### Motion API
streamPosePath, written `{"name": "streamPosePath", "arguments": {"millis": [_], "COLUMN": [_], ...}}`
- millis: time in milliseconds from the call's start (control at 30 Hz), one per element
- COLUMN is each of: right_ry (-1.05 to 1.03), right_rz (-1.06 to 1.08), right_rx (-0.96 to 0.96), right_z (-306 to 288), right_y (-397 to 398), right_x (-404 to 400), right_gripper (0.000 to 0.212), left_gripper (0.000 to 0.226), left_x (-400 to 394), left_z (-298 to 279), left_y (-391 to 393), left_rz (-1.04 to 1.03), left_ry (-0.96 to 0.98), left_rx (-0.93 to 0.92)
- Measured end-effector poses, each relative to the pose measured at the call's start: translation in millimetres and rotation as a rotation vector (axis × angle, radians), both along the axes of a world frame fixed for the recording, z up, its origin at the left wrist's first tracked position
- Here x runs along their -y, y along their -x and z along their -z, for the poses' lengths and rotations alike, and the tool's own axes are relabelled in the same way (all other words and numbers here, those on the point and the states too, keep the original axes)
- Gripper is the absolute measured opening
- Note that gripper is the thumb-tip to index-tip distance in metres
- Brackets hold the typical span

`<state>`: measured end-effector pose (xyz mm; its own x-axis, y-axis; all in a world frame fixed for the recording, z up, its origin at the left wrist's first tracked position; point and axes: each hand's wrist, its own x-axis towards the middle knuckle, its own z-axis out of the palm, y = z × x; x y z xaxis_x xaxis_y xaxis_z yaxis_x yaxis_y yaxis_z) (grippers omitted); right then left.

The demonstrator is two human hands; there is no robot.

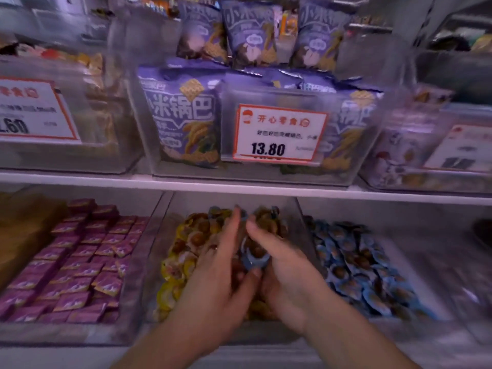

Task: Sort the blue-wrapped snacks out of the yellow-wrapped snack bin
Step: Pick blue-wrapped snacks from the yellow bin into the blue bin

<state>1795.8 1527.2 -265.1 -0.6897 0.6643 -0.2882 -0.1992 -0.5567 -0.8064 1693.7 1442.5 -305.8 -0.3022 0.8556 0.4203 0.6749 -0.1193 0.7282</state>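
Both my hands are inside the clear middle bin (pixel 159 235) on the lower shelf, which holds yellow-wrapped snacks (pixel 183 243). My right hand (pixel 282 270) curls round a blue-wrapped snack (pixel 253 255) at the bin's centre. My left hand (pixel 221 270) lies beside it, fingers stretched towards the back of the bin and thumb touching the same blue snack. Another bit of blue wrapper (pixel 274 210) shows at the far end of the yellow pile. The picture is blurred by motion.
The bin of blue-wrapped snacks (pixel 356 265) stands directly to the right. A bin of purple square packets (pixel 80 257) stands to the left. The shelf above carries clear bins of purple snack bags (pixel 183 121) and a price tag (pixel 279 133) reading 13.80.
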Motion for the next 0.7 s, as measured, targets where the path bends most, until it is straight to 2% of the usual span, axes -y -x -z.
{"name": "streamPosePath", "arguments": {"millis": [100, 200, 267, 333, 433, 567, 700], "right_ry": [-0.179, -0.311, -0.388, -0.442, -0.459, -0.469, -0.472], "right_rz": [0.078, 0.107, 0.095, 0.119, 0.221, 0.291, 0.417], "right_rx": [0.024, 0.001, 0.019, 0.044, 0.201, 0.418, 0.446], "right_z": [0, -6, -11, -11, -2, 18, 20], "right_y": [-12, -27, -40, -57, -81, -103, -106], "right_x": [-13, -33, -50, -72, -110, -142, -147], "right_gripper": [0.019, 0.009, 0.006, 0.010, 0.020, 0.014, 0.013], "left_gripper": [0.075, 0.062, 0.057, 0.055, 0.060, 0.070, 0.069], "left_x": [0, -4, -10, -16, -25, -34, -38], "left_z": [-3, -3, -1, 0, 8, 13, 14], "left_y": [3, 6, 8, 10, 12, 12, 12], "left_rz": [0.031, 0.104, 0.041, -0.020, 0.001, 0.018, 0.027], "left_ry": [0.002, -0.008, 0.046, 0.111, 0.219, 0.346, 0.407], "left_rx": [-0.178, -0.193, -0.196, -0.282, -0.411, -0.487, -0.559]}}
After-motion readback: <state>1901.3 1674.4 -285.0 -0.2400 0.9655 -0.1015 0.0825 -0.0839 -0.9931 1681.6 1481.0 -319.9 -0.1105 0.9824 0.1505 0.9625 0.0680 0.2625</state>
